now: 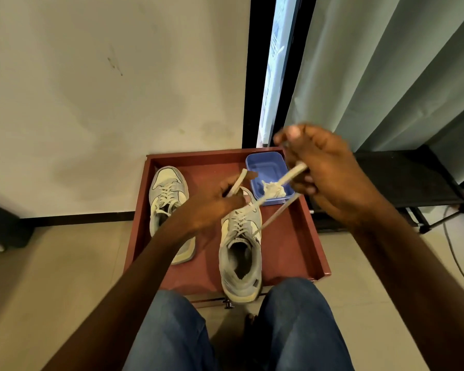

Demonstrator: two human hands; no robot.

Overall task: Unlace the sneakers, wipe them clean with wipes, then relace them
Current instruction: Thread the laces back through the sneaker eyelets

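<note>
- Head view looks down on the near sneaker [240, 263], which stands on a red tray [292, 250] with its heel toward the person and its toe pointing away.
- Its lace [268, 192] is threaded through the eyelets, and both free ends rise from the upper eyelets toward the hands.
- The left hand [220, 202] hovers over the sneaker's toe, with fingers curled, and pinches one lace end, which sticks up past the thumb.
- The right hand [322, 170] is raised higher, above the tray's far right corner, and grips the other lace end with curled fingers; this hand is blurred.
- From the right hand a taut stretch of lace runs down to the sneaker's eyelets.
- A second sneaker [168, 210] lies on the left part of the tray, laced, with its toe also pointing away; the left forearm crosses over its heel.
- A blue tub [260, 164] sits in the tray's far right corner and holds a crumpled white wad [273, 190].
- The tray rests on a pale tiled floor [65, 263] against a cream wall [105, 89].
- Knees in blue jeans [298, 330] fill the near edge of the view.
- To the right are a dark frame [249, 76], a grey curtain [386, 76] and a black rack [413, 180].
</note>
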